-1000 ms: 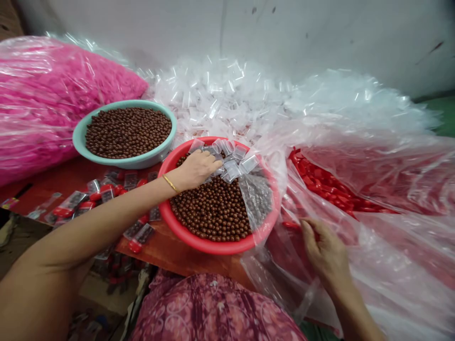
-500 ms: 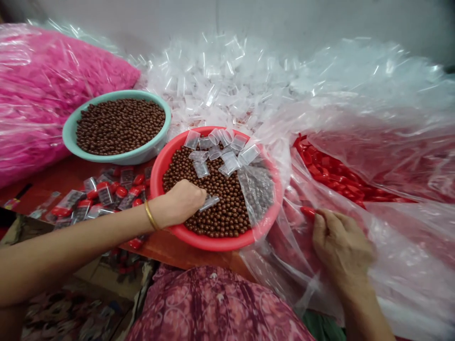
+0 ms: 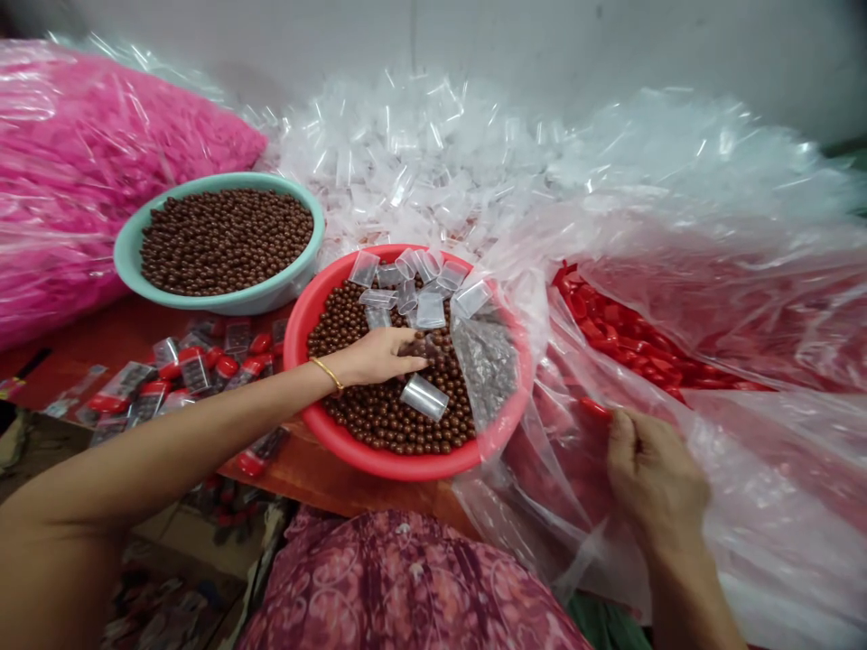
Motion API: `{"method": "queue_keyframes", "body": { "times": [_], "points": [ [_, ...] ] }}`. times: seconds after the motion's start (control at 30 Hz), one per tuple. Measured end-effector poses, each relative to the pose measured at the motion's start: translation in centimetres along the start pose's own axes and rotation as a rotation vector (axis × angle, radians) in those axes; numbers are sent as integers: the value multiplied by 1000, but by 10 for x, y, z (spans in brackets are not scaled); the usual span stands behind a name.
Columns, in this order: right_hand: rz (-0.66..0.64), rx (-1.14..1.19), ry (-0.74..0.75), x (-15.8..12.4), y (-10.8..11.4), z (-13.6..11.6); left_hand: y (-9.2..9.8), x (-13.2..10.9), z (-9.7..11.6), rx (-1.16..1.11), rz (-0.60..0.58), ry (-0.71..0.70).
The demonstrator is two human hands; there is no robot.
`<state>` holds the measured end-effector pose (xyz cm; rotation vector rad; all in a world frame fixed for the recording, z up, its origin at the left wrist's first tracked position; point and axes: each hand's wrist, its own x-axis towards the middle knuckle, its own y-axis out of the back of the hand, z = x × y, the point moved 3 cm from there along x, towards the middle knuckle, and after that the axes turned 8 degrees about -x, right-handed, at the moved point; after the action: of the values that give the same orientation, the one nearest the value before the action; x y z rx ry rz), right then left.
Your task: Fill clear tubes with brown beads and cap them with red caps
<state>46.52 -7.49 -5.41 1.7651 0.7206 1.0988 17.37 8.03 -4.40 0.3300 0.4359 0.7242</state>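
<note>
Big clear-cup heap (image 3: 406, 153) and red-cap bag (image 3: 643, 334) were still well stocked. Some capped packs (image 3: 182, 370) lay finished on the counter (image 3: 318, 478), left. Teal basin (image 3: 257, 298) far left, red basin (image 3: 379, 465) centre, both holding brown candy balls (image 3: 386, 420). Left grip (image 3: 376, 355) had fingers pressed together over the balls, contents hidden; loose clear cup (image 3: 424, 397) just beside. Right grip (image 3: 657, 478) pressed together by a red cap (image 3: 594, 408). Vs earlier frame: left grip shifted far, cup now clear of it.

Clear plastic (image 3: 765, 469) blurs the red pieces (image 3: 596, 311) inside (shapes uncertain).
</note>
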Motion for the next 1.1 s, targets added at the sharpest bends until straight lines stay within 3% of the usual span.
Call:
{"method": "queue_keyframes", "body": {
  "times": [0.13,0.3,0.43,0.6,0.7,0.9,1.1],
  "points": [
    [-180,527,-351,9,5,8,6,-9,5,-501,-40,-88],
    [-550,1147,-478,21,8,-6,5,-21,14,-824,-13,-49],
    [-695,1151,-473,26,12,-31,1,-28,18,-916,6,-52],
    [-844,1199,-293,33,16,-89,-3,-31,14,-916,-16,-51],
    [-942,1303,-294,37,14,-121,-5,-30,10,-862,-11,-62],
    [-934,1419,-165,46,2,-170,-5,-26,4,-615,82,-216],
    [-785,1499,-96,55,-10,-184,-3,-27,4,-550,59,-155]
  ]
}}
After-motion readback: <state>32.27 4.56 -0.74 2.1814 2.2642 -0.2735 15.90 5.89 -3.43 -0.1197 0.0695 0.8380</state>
